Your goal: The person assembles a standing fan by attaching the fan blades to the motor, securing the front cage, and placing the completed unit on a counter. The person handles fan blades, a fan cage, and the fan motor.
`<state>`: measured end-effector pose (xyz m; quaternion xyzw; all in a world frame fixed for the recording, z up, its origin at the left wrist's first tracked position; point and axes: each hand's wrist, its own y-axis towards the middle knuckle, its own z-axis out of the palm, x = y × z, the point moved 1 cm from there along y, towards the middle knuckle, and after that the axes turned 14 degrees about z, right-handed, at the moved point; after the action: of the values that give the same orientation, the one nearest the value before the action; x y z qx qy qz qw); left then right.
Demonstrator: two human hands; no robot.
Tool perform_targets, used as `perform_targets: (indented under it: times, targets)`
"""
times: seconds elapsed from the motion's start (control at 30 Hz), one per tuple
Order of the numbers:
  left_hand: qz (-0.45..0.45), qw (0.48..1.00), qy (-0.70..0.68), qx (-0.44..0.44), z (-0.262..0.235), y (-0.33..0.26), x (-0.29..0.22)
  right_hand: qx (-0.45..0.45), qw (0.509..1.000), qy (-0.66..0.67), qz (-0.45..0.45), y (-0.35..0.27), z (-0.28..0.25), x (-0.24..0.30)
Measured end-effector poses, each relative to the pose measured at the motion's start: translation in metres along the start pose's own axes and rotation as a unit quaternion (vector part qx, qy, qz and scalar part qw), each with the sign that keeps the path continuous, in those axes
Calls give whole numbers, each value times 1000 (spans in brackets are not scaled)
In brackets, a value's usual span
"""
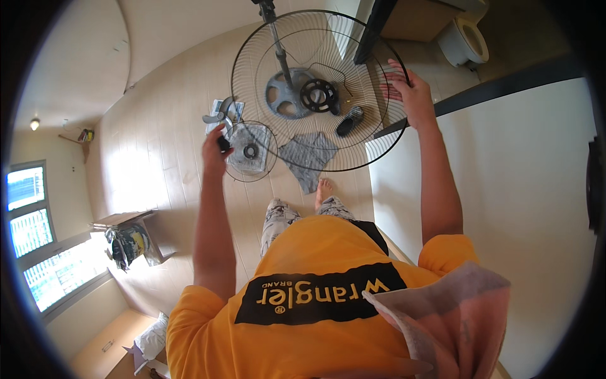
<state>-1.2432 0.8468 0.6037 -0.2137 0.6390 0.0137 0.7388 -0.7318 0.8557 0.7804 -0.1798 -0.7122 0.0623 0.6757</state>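
Note:
My right hand (pixel 410 95) grips the right rim of a large round wire fan grille (pixel 385 142), its fingers spread behind the wires and its thumb at the rim. The grille is raised before me. My left hand (pixel 214 150), at the left, has its fingers closed round a small black part (pixel 223 143) whose kind I cannot make out. Just beyond that hand lies a grey fan blade (pixel 219 117) on a printed sheet. Through the grille show the grey fan base (pixel 274 95) with its pole (pixel 281 58), a black spoked ring (pixel 319 95) and a dark cylindrical part (pixel 349 121).
A smaller wire grille (pixel 257 179) lies on the floor beside my left hand. Crumpled grey cloth (pixel 307 158) lies before my feet. A white wall (pixel 492 164) stands close at the right, a toilet (pixel 464 43) beyond the doorway. A box with bags (pixel 129 243) stands at the left.

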Motion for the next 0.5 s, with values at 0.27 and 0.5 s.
perform_targets:
  times: [0.27,0.5]
  targets:
    - [228,928,121,270,25,-28,-232,143,980,-117,-78,27,23,73]
    - [385,765,385,342,54,-41,-278,211,927,-258,-173,22,111,116]
